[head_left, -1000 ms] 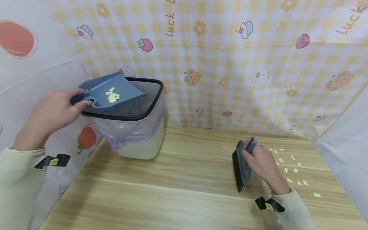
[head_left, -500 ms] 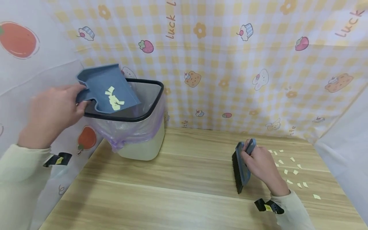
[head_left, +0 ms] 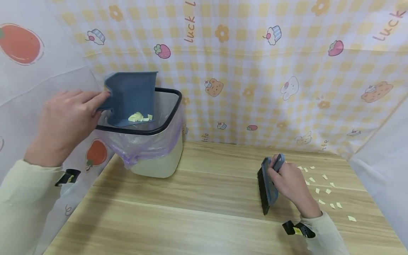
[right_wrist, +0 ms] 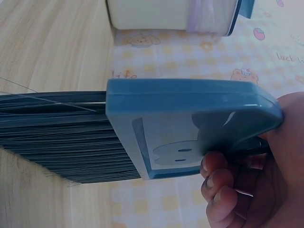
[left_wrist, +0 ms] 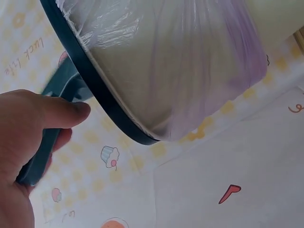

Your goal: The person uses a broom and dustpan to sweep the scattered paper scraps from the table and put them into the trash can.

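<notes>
My left hand (head_left: 71,115) grips the handle of a blue dustpan (head_left: 130,92), tilted steeply over the lined trash bin (head_left: 156,164). Yellow paper scraps (head_left: 137,117) are bunched along the pan's lower side. In the left wrist view, thumb and fingers wrap the dark handle (left_wrist: 38,164) beside the bin's black rim (left_wrist: 102,97). My right hand (head_left: 291,182) holds a blue hand brush (head_left: 271,180) upright above the table, its dark bristles (head_left: 262,191) facing left. The right wrist view shows fingers curled at the brush head (right_wrist: 190,102); its handle is mostly hidden.
Loose yellow scraps (head_left: 328,191) lie scattered on the wooden table (head_left: 191,198) right of the brush. A checked curtain (head_left: 236,71) hangs behind the table, with white cloth at both sides. The bin stands at the back left, a purple-edged bag (head_left: 137,147) over its rim.
My left hand has turned the dustpan from nearly level to steeply tilted and shifted slightly right. The scraps in it slid toward its lower edge. The right hand and brush stay nearly still.
</notes>
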Motion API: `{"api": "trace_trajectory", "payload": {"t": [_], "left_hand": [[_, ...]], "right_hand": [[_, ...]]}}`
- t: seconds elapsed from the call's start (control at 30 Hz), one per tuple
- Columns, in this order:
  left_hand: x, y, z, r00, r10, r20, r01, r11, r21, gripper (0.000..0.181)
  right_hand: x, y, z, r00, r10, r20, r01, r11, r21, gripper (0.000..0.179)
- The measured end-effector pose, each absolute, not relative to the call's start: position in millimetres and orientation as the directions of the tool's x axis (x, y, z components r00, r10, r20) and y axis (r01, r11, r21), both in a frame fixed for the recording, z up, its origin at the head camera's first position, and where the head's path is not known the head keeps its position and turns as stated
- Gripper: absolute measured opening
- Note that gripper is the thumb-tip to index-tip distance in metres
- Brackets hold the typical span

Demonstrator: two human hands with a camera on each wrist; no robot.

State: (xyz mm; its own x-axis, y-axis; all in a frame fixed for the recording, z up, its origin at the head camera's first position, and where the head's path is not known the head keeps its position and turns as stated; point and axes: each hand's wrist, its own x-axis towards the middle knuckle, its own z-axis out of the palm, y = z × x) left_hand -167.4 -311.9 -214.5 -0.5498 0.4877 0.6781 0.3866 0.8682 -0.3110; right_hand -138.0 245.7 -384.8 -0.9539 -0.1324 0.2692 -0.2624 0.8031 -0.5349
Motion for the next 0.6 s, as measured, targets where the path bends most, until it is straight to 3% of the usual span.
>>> {"api": "trace_trajectory", "payload": {"t": [0.2,0.37,0.47,0.6], "left_hand": [[-170.5,-310.8,-214.6,-0.44,0.549,0.711,0.442,0.821,-0.36,0.044],[-173.0,-310.2,-216.6,-0.396,0.544,0.74,0.457,0.816,-0.355,0.041],[-172.3,-311.2,-216.9,-0.409,0.533,0.741,0.45,0.824,-0.345,0.04],[-169.4,-312.1,-215.5,-0.479,0.484,0.733,0.398,0.863,-0.31,0.042]], "right_hand": [[-138.0,246.3,-385.2,-0.952,-0.131,0.276,-0.266,0.8,-0.538,0.01],[-137.6,246.0,-385.1,-0.953,-0.131,0.275,-0.265,0.8,-0.538,0.012],[-137.7,245.9,-384.9,-0.953,-0.132,0.274,-0.266,0.798,-0.541,0.012],[-138.2,246.0,-385.4,-0.951,-0.133,0.278,-0.27,0.797,-0.54,0.012]]}}
